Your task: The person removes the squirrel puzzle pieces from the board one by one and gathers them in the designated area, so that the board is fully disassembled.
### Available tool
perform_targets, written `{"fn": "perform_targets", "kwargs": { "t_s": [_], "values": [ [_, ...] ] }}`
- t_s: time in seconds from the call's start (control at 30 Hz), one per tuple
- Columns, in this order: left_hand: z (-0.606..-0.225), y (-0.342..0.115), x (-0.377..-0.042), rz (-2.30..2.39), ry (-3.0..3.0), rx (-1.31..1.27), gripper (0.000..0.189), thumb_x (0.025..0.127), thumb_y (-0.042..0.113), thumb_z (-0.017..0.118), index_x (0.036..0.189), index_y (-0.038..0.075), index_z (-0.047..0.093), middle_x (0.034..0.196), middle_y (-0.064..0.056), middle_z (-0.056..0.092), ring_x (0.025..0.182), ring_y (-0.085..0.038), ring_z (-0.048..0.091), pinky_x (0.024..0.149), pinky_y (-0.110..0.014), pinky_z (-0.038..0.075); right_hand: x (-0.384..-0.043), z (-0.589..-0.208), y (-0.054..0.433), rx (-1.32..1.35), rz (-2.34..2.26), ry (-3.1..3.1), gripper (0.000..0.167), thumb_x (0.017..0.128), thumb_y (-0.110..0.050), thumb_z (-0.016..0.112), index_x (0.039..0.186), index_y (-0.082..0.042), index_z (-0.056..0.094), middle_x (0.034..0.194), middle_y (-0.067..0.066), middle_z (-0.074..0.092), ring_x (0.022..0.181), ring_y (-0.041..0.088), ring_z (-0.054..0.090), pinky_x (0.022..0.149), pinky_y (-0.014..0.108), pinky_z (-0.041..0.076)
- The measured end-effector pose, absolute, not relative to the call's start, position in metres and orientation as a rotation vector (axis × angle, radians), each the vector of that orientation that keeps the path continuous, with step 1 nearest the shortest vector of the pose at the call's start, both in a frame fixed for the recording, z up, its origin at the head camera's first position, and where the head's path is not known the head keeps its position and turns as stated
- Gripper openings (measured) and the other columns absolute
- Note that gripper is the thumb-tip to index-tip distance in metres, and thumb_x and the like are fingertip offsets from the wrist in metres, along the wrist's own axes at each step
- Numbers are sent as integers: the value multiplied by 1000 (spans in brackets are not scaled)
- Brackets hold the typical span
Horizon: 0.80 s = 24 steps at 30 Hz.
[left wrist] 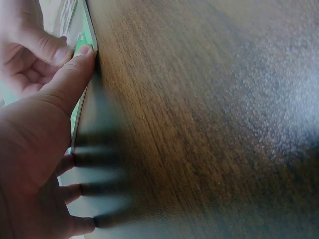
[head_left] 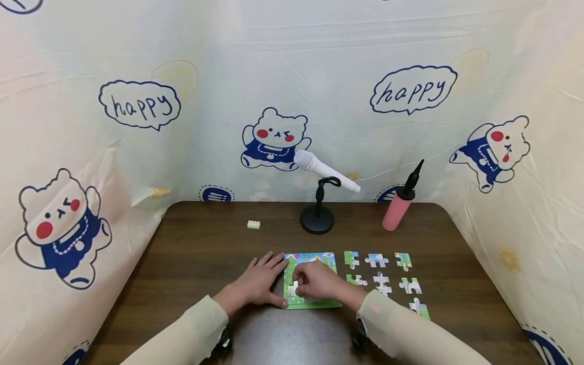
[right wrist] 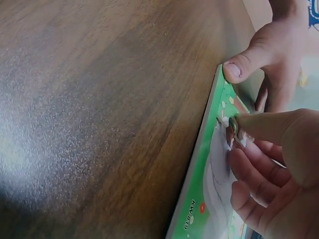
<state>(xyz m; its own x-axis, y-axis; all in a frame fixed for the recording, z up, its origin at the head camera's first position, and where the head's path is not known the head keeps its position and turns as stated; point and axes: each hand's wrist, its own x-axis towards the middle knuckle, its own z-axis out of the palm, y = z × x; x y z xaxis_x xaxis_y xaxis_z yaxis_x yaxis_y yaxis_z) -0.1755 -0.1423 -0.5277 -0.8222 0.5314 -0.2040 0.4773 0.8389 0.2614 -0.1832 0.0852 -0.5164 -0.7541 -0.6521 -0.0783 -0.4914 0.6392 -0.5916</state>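
Note:
A square jigsaw puzzle board with a green border lies flat on the table. My left hand rests at its left side, fingers spread and mostly straight, the thumb touching the near left corner. Over the board's lower left part, my right hand pinches a small puzzle piece between thumb and fingers. In the right wrist view that piece is tilted, close to the pale recess of the board. The hand covers much of the board's picture. Several loose puzzle pieces lie in rows to the right.
Behind the board are a white microphone on a black stand, a pink hand pump and a small cream toy brick. A printed curtain surrounds the brown table.

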Motion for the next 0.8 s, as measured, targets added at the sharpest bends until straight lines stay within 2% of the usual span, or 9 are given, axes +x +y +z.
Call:
{"fn": "perform_targets", "kwargs": {
  "t_s": [0.13, 0.33, 0.53, 0.8],
  "values": [
    [-529, -143, -175, 283, 2749, 769, 115, 74, 78, 73, 162, 15, 34, 170, -9, 26, 156, -40, 23, 115, -70, 27, -183, -514, 87, -889, -919, 2535, 10, 91, -9, 72, 101, -10, 73, 79, -10, 66, 70, -1, 58, 69, 22, 50],
    [-529, -141, -174, 289, 2746, 774, 115, 75, 76, 74, 162, 15, 33, 170, -9, 26, 156, -40, 22, 115, -71, 26, -182, -504, 105, -851, -1005, 2496, 9, 92, -9, 73, 102, -9, 73, 87, -5, 69, 78, 4, 61, 69, 24, 51],
    [-528, -140, -174, 286, 2730, 756, 114, 75, 76, 74, 162, 15, 33, 170, -9, 25, 156, -41, 21, 115, -71, 25, -176, -498, 151, -782, -1022, 2473, 7, 94, -12, 74, 100, -11, 72, 87, -5, 66, 77, 10, 60, 68, 25, 51],
    [-527, -140, -175, 266, 2716, 725, 114, 75, 78, 72, 163, 17, 31, 171, -8, 23, 156, -40, 20, 116, -71, 25, -160, -503, 212, -711, -1057, 2481, 6, 95, -11, 72, 102, -10, 71, 88, -3, 67, 74, 9, 61, 68, 26, 51]
  ]
}}
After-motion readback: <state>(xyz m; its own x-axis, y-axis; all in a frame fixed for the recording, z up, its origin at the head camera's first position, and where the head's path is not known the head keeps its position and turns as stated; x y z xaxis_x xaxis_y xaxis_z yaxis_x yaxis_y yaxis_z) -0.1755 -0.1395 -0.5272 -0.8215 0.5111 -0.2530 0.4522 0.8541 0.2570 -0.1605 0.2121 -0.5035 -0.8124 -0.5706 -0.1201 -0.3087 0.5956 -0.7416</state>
